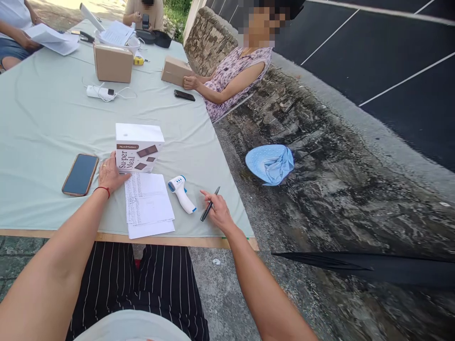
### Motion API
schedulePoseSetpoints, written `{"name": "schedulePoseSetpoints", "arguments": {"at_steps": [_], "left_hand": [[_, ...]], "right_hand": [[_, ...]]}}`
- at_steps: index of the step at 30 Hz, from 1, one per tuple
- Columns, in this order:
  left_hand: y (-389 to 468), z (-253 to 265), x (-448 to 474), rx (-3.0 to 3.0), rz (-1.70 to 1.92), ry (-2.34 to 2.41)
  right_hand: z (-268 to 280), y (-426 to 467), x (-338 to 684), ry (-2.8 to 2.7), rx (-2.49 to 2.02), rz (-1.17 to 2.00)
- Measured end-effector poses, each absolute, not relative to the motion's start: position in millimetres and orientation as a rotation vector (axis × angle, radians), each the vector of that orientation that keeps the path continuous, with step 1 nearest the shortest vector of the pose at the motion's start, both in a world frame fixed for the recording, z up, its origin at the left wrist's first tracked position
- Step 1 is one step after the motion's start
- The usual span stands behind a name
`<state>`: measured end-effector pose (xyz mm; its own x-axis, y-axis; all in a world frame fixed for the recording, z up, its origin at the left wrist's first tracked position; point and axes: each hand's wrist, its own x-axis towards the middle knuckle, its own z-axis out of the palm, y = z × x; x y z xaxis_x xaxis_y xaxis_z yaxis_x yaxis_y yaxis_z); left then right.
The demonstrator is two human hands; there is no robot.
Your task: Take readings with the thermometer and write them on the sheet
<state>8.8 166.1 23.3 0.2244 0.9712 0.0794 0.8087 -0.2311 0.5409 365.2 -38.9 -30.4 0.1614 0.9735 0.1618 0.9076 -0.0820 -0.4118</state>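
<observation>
My left hand rests against the lower left edge of a white box printed with brown bars, its thumb stretched out along the box's bottom front. My right hand holds a black pen near the table's right edge, index finger pointing left. Between the hands lie printed sheets, stacked just in front of the box. A white and blue infrared thermometer lies flat between the papers and my right hand. Left of my left hand is a smartphone in a brown case, screen up.
A cloth-covered table stretches away from me. Farther back are a cardboard box, a white device with a cable and a black phone. At right, a seated person holds another carton. A blue hat sits beyond the table edge.
</observation>
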Motion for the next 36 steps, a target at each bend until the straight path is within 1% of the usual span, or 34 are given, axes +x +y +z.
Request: {"name": "schedulePoseSetpoints", "arguments": {"at_steps": [2, 5, 9, 12, 20, 23, 26, 28, 30, 31, 34, 36], "left_hand": [[166, 22, 9, 2.116, 0.567, 1.650], [166, 22, 8, 2.123, 0.557, 1.655], [165, 24, 8, 2.121, 0.558, 1.660], [164, 25, 8, 2.114, 0.557, 1.655], [166, 21, 11, 2.122, 0.576, 1.646], [165, 19, 12, 2.123, 0.573, 1.637], [163, 17, 13, 2.125, 0.568, 1.632], [163, 15, 13, 2.130, 0.568, 1.631], [163, 14, 13, 2.135, 0.572, 1.632], [163, 13, 13, 2.135, 0.570, 1.632], [163, 12, 13, 2.134, 0.554, 1.642], [162, 13, 14, 2.130, 0.550, 1.658]], "right_hand": [[-38, -22, 358, -1.784, -2.028, 0.215], [-47, -4, 366, -1.719, -2.171, 0.142], [-52, -3, 398, -1.411, -2.447, 0.028], [-51, -22, 414, -1.301, -2.590, 0.007], [-30, -104, 412, -1.609, -2.608, -0.010], [-12, -116, 400, -1.614, -2.433, 0.128], [5, -107, 360, -1.435, -2.046, 0.358], [13, -89, 318, -1.284, -1.740, 0.368], [20, -66, 271, -1.168, -1.531, 0.396], [22, -52, 248, -1.117, -1.469, 0.453], [23, -12, 197, -1.014, -1.341, 0.754], [18, 10, 178, -1.002, -1.346, 0.899]]}}
